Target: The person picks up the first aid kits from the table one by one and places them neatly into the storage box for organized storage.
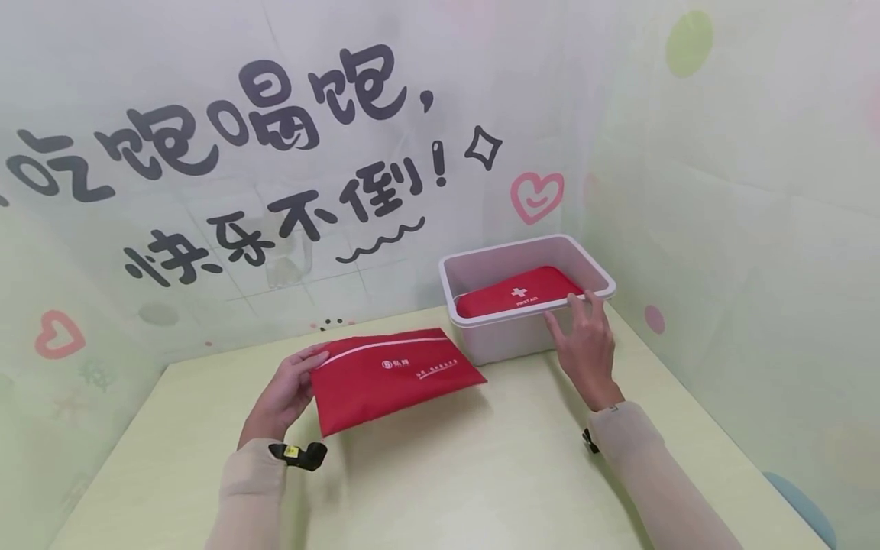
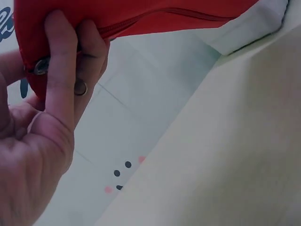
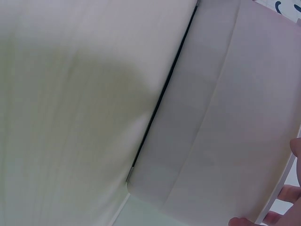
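A flat red zip pouch [image 1: 388, 374] with white print is lifted a little off the pale table [image 1: 440, 473]. My left hand [image 1: 289, 386] grips its left end; the left wrist view shows fingers [image 2: 61, 70] curled round the red fabric [image 2: 141, 16] by the zipper ring. A white plastic bin [image 1: 509, 332] stands at the back right with a red first-aid case [image 1: 517, 292] inside. My right hand [image 1: 584, 336] rests against the bin's near wall, fingers reaching up to the rim. In the right wrist view the bin wall [image 3: 221, 122] fills the frame, with fingertips [image 3: 296, 148] at the right edge.
Walls with printed characters and hearts close in the table at the back [image 1: 275, 153] and on the right [image 1: 742, 229]. A blue rounded object [image 1: 804, 504] peeks out past the table's right edge.
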Tool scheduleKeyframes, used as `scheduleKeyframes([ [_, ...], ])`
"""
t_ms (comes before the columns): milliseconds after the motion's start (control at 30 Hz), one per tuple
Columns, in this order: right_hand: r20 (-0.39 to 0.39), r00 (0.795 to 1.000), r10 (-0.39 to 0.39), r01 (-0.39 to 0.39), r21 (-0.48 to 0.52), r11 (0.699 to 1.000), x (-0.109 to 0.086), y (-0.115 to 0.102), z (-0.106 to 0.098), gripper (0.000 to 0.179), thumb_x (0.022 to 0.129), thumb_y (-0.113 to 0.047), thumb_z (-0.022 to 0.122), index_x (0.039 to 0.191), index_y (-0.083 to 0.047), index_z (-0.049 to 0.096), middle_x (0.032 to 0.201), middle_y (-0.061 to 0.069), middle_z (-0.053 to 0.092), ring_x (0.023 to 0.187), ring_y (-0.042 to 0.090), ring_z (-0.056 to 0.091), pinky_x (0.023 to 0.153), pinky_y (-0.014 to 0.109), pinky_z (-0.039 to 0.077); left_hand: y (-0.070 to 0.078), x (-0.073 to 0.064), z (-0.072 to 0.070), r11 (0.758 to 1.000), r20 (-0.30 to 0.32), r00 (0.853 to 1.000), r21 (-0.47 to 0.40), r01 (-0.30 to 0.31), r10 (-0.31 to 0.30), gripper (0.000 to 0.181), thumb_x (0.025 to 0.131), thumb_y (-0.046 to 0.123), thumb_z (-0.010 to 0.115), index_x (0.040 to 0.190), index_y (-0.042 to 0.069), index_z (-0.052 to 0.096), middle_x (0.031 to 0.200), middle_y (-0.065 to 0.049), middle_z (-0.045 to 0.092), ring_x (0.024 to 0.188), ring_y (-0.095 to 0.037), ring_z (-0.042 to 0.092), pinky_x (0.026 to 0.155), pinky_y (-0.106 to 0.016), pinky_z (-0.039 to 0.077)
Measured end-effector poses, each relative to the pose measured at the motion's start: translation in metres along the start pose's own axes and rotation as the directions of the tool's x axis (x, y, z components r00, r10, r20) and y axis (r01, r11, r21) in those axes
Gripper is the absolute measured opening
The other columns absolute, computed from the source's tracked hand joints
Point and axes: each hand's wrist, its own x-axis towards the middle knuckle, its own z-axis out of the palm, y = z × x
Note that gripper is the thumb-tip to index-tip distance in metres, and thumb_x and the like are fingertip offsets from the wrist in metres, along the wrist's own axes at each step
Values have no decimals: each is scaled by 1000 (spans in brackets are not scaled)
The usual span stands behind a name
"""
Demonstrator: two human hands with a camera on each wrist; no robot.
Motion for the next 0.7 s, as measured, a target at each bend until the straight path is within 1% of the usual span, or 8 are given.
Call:
scheduleKeyframes([
  [100, 2, 1000, -1, 1, -2, 1000, 0, -1, 0, 52, 91, -28, 73, 129, 3, 57, 138, 27, 47, 118, 43, 54, 80, 58, 56, 9, 0, -1, 999, -25, 1000, -51, -18, 16, 14, 102, 18, 56, 113, 18, 65, 103, 2, 74, 87, -14, 74, 79, -27, 58],
  [200, 0, 1000, -1, 1, -5, 1000, 0, -1, 0, 52, 91, -28, 73, 129, 3, 57, 138, 27, 47, 118, 44, 54, 80, 59, 55, 18, -1, -2, 993, -46, 998, -103, -55, 51, 14, 102, 16, 57, 112, 19, 67, 104, 3, 73, 88, -13, 73, 79, -26, 58],
  [333, -2, 1000, 1, -1, -4, 1000, 0, -1, 0, 51, 90, -27, 73, 128, 3, 57, 138, 27, 47, 118, 44, 54, 81, 59, 55, 25, -3, -3, 983, -67, 995, -164, -84, 74, 15, 101, 14, 57, 110, 18, 68, 104, 2, 72, 88, -12, 72, 78, -25, 58],
  [533, 0, 1000, -1, 1, 2, 1000, 1, -1, 0, 51, 91, -28, 73, 128, 3, 57, 137, 27, 47, 117, 44, 55, 79, 58, 56, 32, -7, -8, 970, -76, 994, -225, -96, 81, 18, 102, 11, 54, 108, 17, 71, 102, 1, 73, 86, -13, 72, 77, -25, 59],
  [700, -5, 1000, -1, 1, -3, 1000, 1, -1, 0, 51, 90, -28, 73, 128, 3, 57, 137, 27, 48, 115, 44, 56, 78, 58, 56, 42, -9, -10, 957, -86, 993, -271, -103, 82, 16, 102, 12, 56, 110, 16, 69, 103, 1, 73, 89, -13, 72, 78, -25, 58],
])
